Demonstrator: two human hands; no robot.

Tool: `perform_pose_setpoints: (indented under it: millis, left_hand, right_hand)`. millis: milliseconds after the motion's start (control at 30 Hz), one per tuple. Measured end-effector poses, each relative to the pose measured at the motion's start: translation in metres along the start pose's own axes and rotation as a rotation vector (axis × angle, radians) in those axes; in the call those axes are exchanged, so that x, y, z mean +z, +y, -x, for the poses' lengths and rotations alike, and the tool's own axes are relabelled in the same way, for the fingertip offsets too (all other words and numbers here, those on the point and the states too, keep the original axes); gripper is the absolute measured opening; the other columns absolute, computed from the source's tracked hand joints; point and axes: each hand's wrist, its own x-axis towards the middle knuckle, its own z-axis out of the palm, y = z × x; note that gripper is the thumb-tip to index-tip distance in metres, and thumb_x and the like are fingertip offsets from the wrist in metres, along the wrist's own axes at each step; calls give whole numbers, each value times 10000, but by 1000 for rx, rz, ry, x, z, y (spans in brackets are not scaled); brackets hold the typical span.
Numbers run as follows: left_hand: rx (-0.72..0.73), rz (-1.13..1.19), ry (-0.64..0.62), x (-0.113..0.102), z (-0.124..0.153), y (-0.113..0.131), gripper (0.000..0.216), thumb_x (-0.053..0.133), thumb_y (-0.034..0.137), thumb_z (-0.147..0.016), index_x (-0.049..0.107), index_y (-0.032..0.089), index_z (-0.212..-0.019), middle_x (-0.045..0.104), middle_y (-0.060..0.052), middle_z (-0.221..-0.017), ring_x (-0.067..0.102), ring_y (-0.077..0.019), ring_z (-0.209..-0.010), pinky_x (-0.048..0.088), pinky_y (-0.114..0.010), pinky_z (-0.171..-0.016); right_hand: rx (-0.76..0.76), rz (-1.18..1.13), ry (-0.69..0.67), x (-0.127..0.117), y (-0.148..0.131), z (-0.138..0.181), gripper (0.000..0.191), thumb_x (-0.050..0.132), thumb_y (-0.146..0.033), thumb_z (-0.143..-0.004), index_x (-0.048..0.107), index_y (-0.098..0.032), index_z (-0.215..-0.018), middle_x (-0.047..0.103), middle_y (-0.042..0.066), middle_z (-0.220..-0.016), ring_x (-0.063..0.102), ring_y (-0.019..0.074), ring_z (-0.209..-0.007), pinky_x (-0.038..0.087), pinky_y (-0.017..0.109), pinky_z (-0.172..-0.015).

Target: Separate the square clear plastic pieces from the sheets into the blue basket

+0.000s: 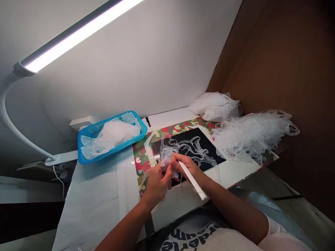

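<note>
My left hand pinches a translucent, rubbery-looking moulded piece with small round bumps. Close against it, my right hand grips a flat white stick, which slants down toward my body. The right fingertips touch the same translucent piece; the stick's upper end is hidden in that hand. Beneath both hands is a black square with a clear, looping offcut spread over it. I cannot make out whether the piece is still joined to that offcut.
A blue basket at the back left holds similar translucent pieces. To the right lies a heap of clear stringy offcuts, with a white plastic bag behind it. A lamp arches over from the left. A brown panel stands at right.
</note>
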Motion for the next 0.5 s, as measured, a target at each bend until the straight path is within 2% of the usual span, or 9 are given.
perform_pose_setpoints:
  millis: [167,267,333,400,500]
  left_hand:
    - [-41,63,-38,-4,-2,2,369,485,485,-917,553,180,-721,636,14,-528,460,-83,-333,335,-198,-366]
    - [-38,49,-62,-3,-1,-1,376,481,490,-922,550,180,-722,649,11,-546,457,-79,-335,342,-199,-377]
    - [-22,17,-56,-1,1,-4,370,476,484,-928,546,181,-727,650,12,-556,464,-81,-344,347,-200,-384]
    - [-11,-4,-54,0,3,-8,351,470,473,-934,549,181,-756,652,15,-574,477,-85,-363,346,-199,-387]
    - [-4,-32,-41,-8,1,-7,355,457,469,-934,556,176,-758,620,26,-567,469,-85,-382,326,-199,-385]
  right_hand:
    - [-32,-111,-132,-7,-4,0,328,601,-491,-899,470,-196,-838,555,-18,-674,553,136,-620,419,270,-619]
    - [-35,-147,-108,-8,1,0,409,653,-556,-834,463,-195,-813,537,-29,-658,542,126,-566,404,249,-553]
    - [-21,-128,-84,-6,2,-1,403,598,-567,-869,458,-196,-797,531,-32,-628,526,120,-521,376,236,-504]
    - [-4,-94,-93,-5,2,-1,363,536,-532,-922,462,-198,-800,543,-25,-630,533,125,-533,389,244,-524]
    - [-33,-22,-114,-9,1,0,331,576,-505,-907,496,-197,-814,575,-3,-708,562,149,-639,434,280,-627]
